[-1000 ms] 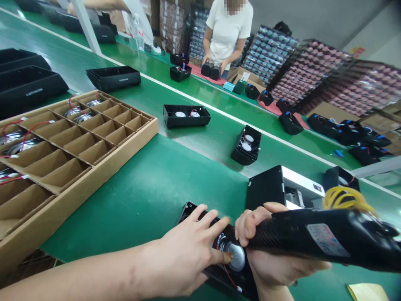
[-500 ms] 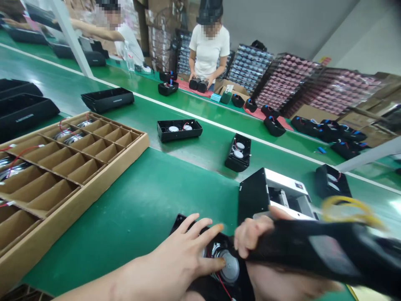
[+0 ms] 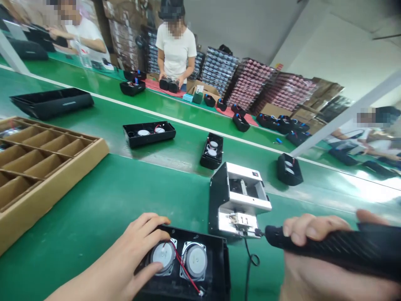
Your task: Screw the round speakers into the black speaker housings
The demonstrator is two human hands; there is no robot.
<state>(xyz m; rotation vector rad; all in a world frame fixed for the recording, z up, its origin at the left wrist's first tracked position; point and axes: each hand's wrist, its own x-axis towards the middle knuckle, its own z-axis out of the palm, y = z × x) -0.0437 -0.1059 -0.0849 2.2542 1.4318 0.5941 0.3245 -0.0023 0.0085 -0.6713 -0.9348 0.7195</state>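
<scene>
My left hand point(image 3: 138, 246) rests over the left end of a black speaker housing point(image 3: 216, 267), fingers apart, with the thumb on the left speaker driver point(image 3: 163, 256) and fingertips near the far rim. Beside it sits a second round driver point(image 3: 196, 260) in a square metal frame. Red wires point(image 3: 184, 267) cross between them to a small white plug. My right hand point(image 3: 310, 234) is wrapped round a black electric screwdriver point(image 3: 338, 248), lying nearly level. Its tip points left, at the front of a white and black screw feeder point(image 3: 242, 196); contact is hard to make out.
A divided cardboard box point(image 3: 59, 188) stands at left. Beyond the bench, housings with drivers point(image 3: 148, 133) lie on a green conveyor point(image 3: 184, 154), along with a bare housing point(image 3: 53, 102). A cable point(image 3: 247, 267) hangs from the feeder. Several people point(image 3: 175, 50) work opposite.
The screwdriver has moved off the housing to the feeder's front. My left hand has shifted left, uncovering both drivers. The view has swung right.
</scene>
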